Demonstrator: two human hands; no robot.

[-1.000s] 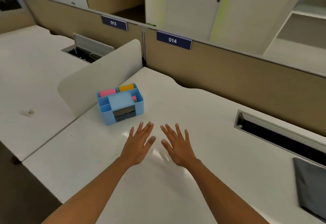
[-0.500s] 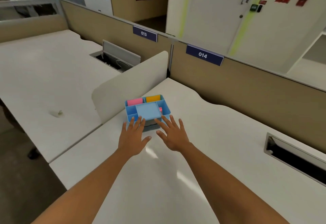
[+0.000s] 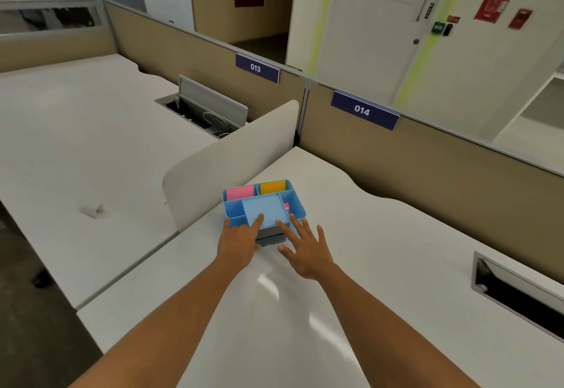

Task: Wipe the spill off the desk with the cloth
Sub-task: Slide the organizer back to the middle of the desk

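item: blue organiser (image 3: 264,206), far-left desk (image 3: 381,265) corner. your left hand (image 3: 239,242) and right hand (image 3: 306,250) spread, empty, at its front. cloth unseen; likely soft, light; pinch an edge.

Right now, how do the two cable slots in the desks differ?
The cable slot on desk 013 has its lid tilted up and open, with cables visible inside; the cable slot on desk 014 shows no raised lid, and its dark inside reveals no cables. The first sits beyond the low white divider, the second to the right of both hands. Both are grey-rimmed rectangular recesses in white desktops.
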